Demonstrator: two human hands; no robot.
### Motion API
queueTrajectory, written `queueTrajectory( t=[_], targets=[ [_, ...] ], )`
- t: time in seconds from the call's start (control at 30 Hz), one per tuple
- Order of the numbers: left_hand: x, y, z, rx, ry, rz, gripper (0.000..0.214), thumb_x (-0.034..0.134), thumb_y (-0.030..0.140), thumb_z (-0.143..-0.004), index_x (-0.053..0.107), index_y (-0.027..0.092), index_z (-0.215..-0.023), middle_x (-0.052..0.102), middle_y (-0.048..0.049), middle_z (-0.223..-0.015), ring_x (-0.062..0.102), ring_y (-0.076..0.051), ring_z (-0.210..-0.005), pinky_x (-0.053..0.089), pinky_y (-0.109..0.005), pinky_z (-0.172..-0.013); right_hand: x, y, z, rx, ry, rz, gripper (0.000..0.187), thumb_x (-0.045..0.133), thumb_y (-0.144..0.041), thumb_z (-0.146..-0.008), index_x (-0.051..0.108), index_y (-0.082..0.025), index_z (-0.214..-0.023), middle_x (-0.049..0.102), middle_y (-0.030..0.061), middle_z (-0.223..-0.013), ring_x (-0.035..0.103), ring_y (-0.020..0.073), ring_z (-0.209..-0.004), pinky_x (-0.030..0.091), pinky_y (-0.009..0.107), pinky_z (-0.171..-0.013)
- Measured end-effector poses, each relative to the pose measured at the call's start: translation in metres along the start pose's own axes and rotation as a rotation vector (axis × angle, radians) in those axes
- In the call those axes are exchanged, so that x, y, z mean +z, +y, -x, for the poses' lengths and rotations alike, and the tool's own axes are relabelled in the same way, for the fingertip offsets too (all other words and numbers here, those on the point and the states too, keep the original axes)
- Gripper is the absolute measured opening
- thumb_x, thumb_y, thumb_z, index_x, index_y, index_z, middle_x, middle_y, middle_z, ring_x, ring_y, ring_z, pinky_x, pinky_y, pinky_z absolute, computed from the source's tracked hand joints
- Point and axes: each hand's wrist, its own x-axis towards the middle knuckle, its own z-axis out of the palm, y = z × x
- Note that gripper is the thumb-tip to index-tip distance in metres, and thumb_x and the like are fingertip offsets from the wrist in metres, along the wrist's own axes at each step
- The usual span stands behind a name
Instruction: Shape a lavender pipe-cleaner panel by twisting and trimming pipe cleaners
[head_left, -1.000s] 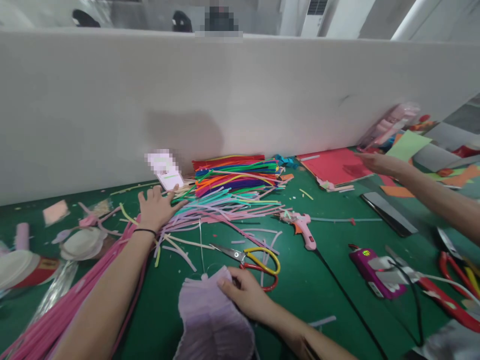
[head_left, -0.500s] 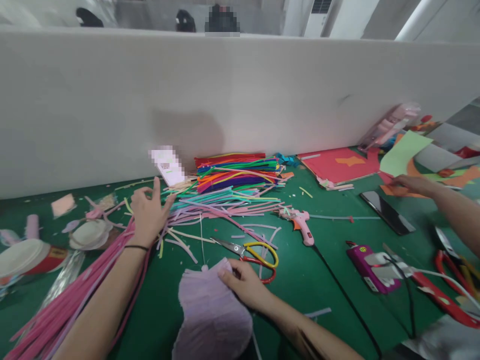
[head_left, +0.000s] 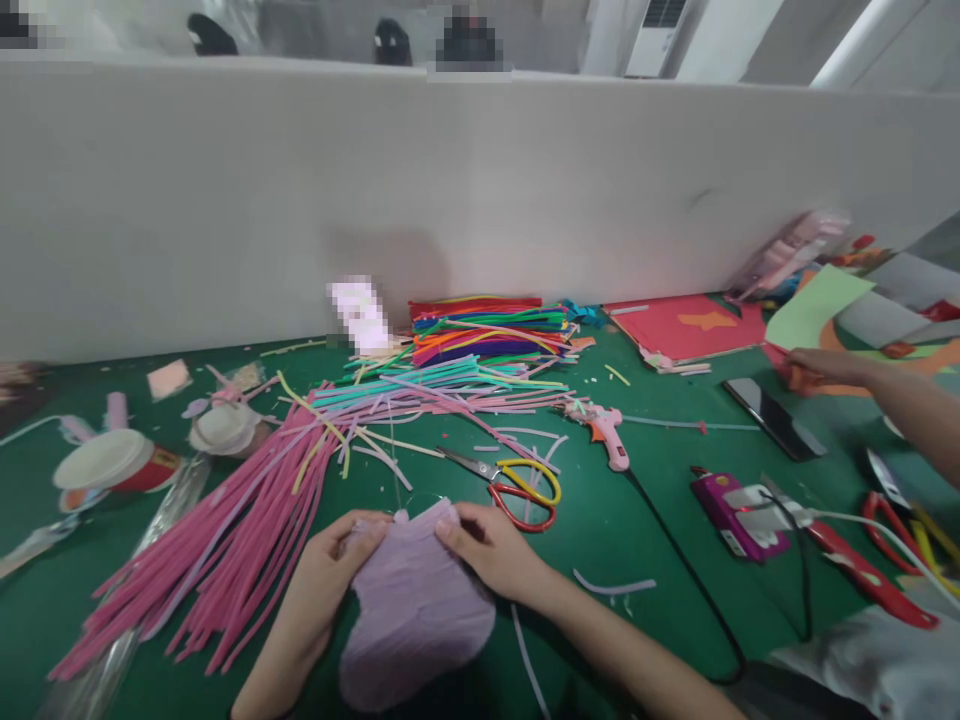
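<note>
A lilac, ribbed, stocking-shaped piece (head_left: 420, 610) with a fuzzy surface hangs between my hands near the bottom of the head view. My left hand (head_left: 330, 565) pinches its upper left edge, thumb on the front. At the upper right edge my right hand (head_left: 499, 550) grips it the same way. A small pale bead or knot (head_left: 401, 516) sits at the top edge, with a thin strand rising from it. Just beyond my right hand lie scissors (head_left: 529, 492) with yellow and red handles. Long pink pipe cleaners (head_left: 225, 530) spread out left of my left hand.
Bundled coloured pipe cleaners (head_left: 487, 330) lie by the white partition (head_left: 525, 190). A pink glue gun (head_left: 609, 435) rests to their right, its black cord trailing forward. Farther right are a phone (head_left: 774, 418), a purple box (head_left: 739, 515) and another person's hand (head_left: 817, 368). Paper cups (head_left: 120, 465) lie left.
My left hand has come back from the pipe cleaners and now holds the lilac piece's left edge. My right hand keeps its grip. The camera view has shifted slightly left.
</note>
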Motion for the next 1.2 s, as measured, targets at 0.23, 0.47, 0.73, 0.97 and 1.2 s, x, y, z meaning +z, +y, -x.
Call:
queueTrajectory(
  t=[0.23,0.47,0.73,0.97,1.2],
  targets=[
    [0.003,-0.023,0.017,-0.059,0.134,0.238,0.041,0.074,0.052,-0.067,0.073,0.015,-0.085,0.071,-0.0050,-0.078,0.061,-0.020,-0.070,0.046,-0.025,-0.063,-0.018,-0.018,0.016,-0.041,0.095,0.329,0.028,0.052,-0.039,-0.091,0.068,-0.021,-0.106,0.072,0.0050,-0.099,0.064,0.0195,-0.090,0.045,0.028,-0.075],
    [0.017,-0.025,0.026,-0.085,0.119,0.330,0.043,0.063,0.059,-0.074,0.075,0.019,-0.084,0.073,-0.0086,-0.081,0.065,-0.025,-0.073,0.050,-0.031,-0.065,-0.010,-0.007,0.014,0.023,0.117,0.193,0.034,0.047,-0.045,-0.092,0.067,-0.018,-0.101,0.069,0.0030,-0.083,0.060,0.0152,-0.071,0.043,0.025,-0.062],
    [0.011,-0.037,0.022,-0.054,0.095,0.165,0.042,0.068,0.053,-0.073,0.073,0.014,-0.089,0.072,-0.0084,-0.087,0.063,-0.023,-0.082,0.047,-0.026,-0.070,-0.004,0.004,0.010,0.042,0.184,0.120,0.035,0.049,-0.047,-0.091,0.065,-0.017,-0.083,0.063,0.0016,-0.074,0.054,0.0143,-0.067,0.040,0.025,-0.062],
    [0.016,-0.027,0.025,-0.097,0.120,0.180,0.046,0.067,0.060,-0.068,0.075,0.015,-0.080,0.073,-0.0078,-0.079,0.064,-0.022,-0.072,0.048,-0.027,-0.063,-0.001,0.012,0.011,0.116,0.200,0.030,0.041,0.049,-0.056,-0.088,0.064,-0.017,-0.082,0.053,-0.0013,-0.062,0.048,0.0111,-0.050,0.037,0.023,-0.047],
    [0.012,-0.024,0.019,-0.054,0.110,0.047,0.036,0.070,0.054,-0.066,0.076,0.020,-0.075,0.075,-0.0090,-0.082,0.068,-0.026,-0.080,0.050,-0.027,-0.068,0.001,0.023,0.010,0.194,0.164,0.011,0.040,0.049,-0.054,-0.089,0.062,-0.017,-0.082,0.050,-0.0037,-0.054,0.050,0.0110,-0.039,0.038,0.023,-0.040]
  ],
)
